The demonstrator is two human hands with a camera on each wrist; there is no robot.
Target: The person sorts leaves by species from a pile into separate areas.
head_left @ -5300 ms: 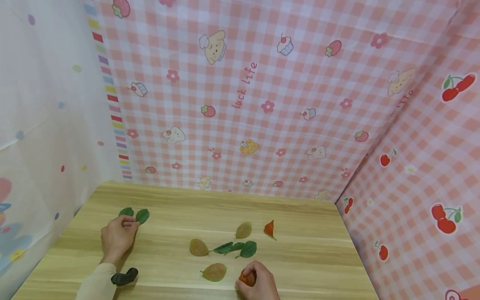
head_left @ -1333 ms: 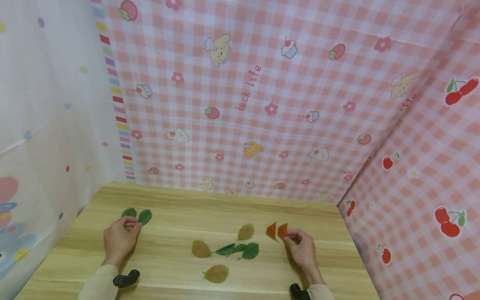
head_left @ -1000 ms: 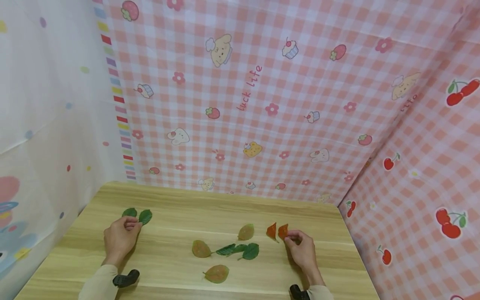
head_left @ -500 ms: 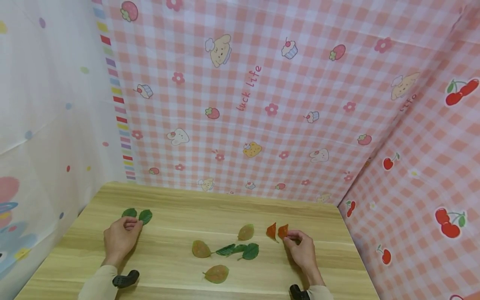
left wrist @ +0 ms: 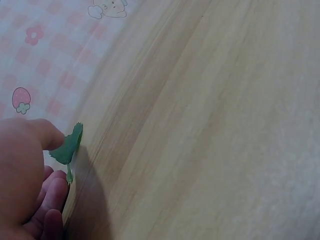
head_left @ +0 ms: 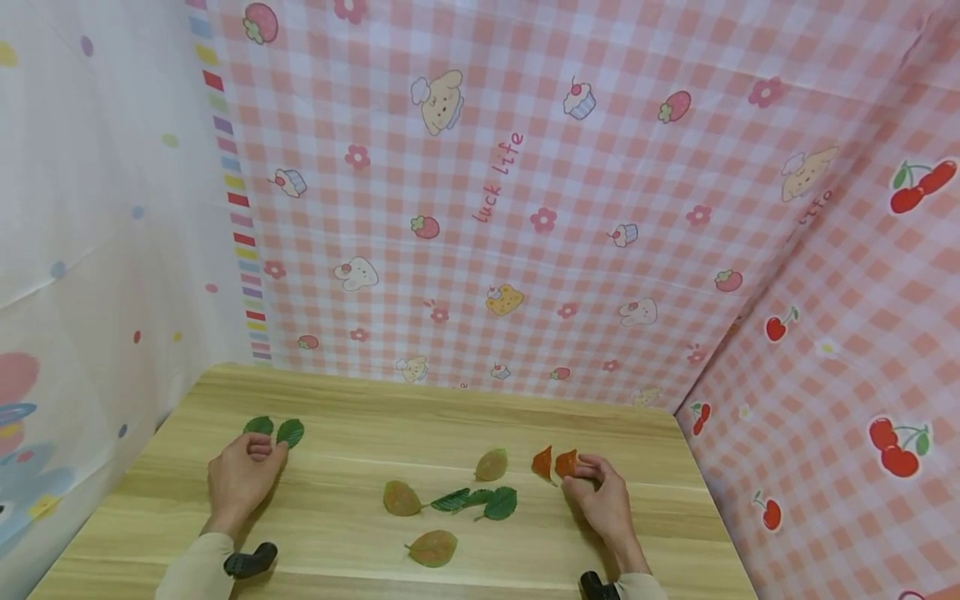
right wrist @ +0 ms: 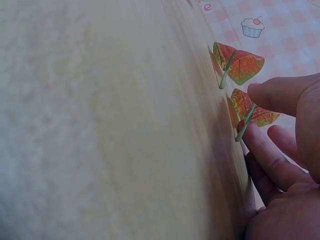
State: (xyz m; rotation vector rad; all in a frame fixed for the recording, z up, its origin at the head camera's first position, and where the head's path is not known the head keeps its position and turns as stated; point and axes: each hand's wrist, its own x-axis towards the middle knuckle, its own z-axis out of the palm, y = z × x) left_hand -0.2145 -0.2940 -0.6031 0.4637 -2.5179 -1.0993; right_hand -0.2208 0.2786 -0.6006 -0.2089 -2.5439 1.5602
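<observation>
In the head view my left hand point(head_left: 243, 479) is beside two green leaves, the left leaf point(head_left: 259, 425) and the right leaf point(head_left: 290, 432). Seen from the left wrist, thumb and fingers stand apart around the right leaf point(left wrist: 67, 147), with the thumb tip overlapping its edge. My right hand point(head_left: 602, 498) is at the right one of two orange leaves point(head_left: 567, 462); the other orange leaf point(head_left: 542, 462) lies just left of it. The right wrist view has the thumb and index finger parted about the nearer red-orange leaf point(right wrist: 242, 104), fingertip close to its stem.
Mid-table lie three yellowish leaves, one at the back point(head_left: 492, 464), one at left point(head_left: 402, 497) and one in front point(head_left: 432, 548). Several green leaves point(head_left: 500, 502) form a row between them. Patterned cloth point(head_left: 465, 250) hangs behind the wooden table point(head_left: 337, 525).
From the front middle, my right hand has brought an orange leaf to the other orange one. In the last half second its thumb has parted from the fingers; the left thumb has shifted slightly too.
</observation>
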